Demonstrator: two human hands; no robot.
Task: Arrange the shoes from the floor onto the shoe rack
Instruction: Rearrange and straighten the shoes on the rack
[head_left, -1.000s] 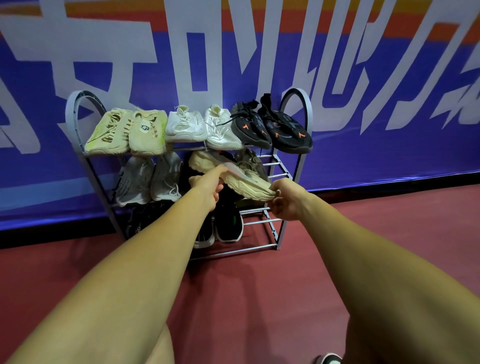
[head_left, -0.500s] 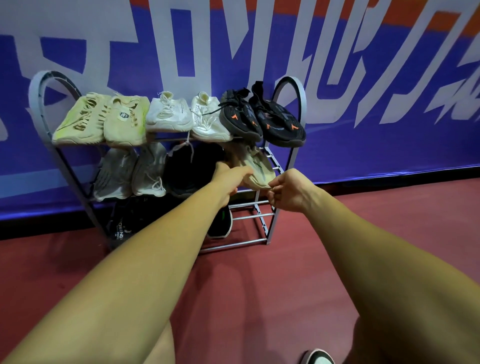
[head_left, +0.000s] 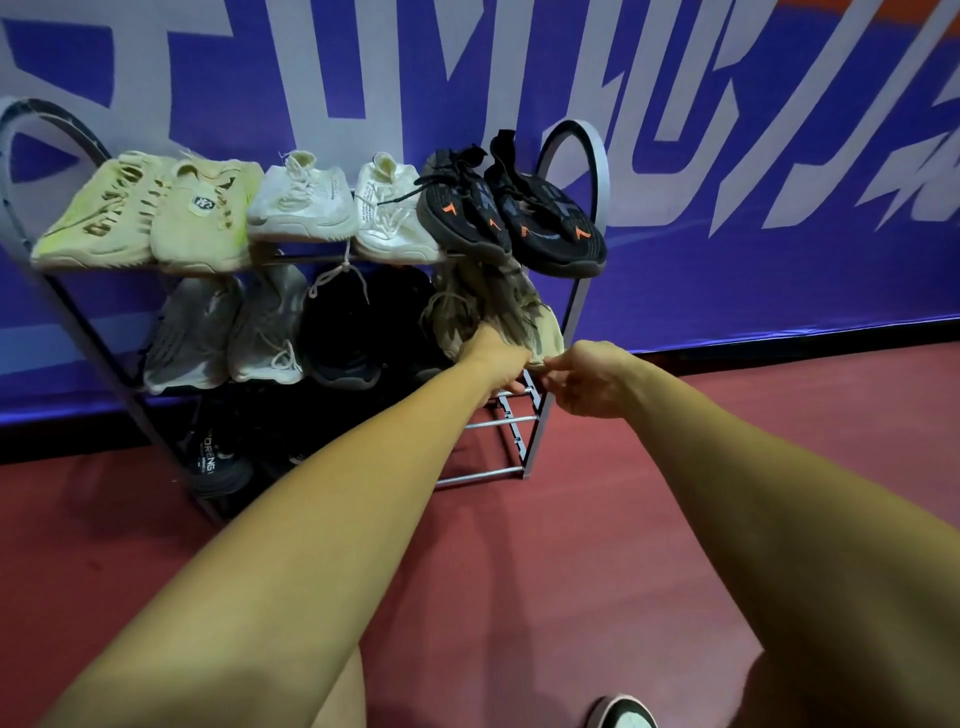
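Fingers (head_left: 559, 365) of the right hand (head_left: 592, 382) pinch a heel of the tan shoes (head_left: 519, 312); the left hand (head_left: 496, 358) grips beside it, probably squaring them. They sit on the shoe rack (head_left: 601, 161), middle shelf.

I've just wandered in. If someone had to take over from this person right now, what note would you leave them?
Left hand: grips the toe end of the beige pair.
Right hand: pinches that pair's toe edge.
Shoe rack: the top shelf holds a yellow pair, a white pair and a black-and-orange pair. The middle shelf holds a grey pair, a black pair and the beige pair at its right end. Dark shoes sit on the bottom shelf.
Done: the beige pair rests on the middle shelf.
Left: let go. A black-and-white shoe shows on the floor at the bottom edge, and may be worn.
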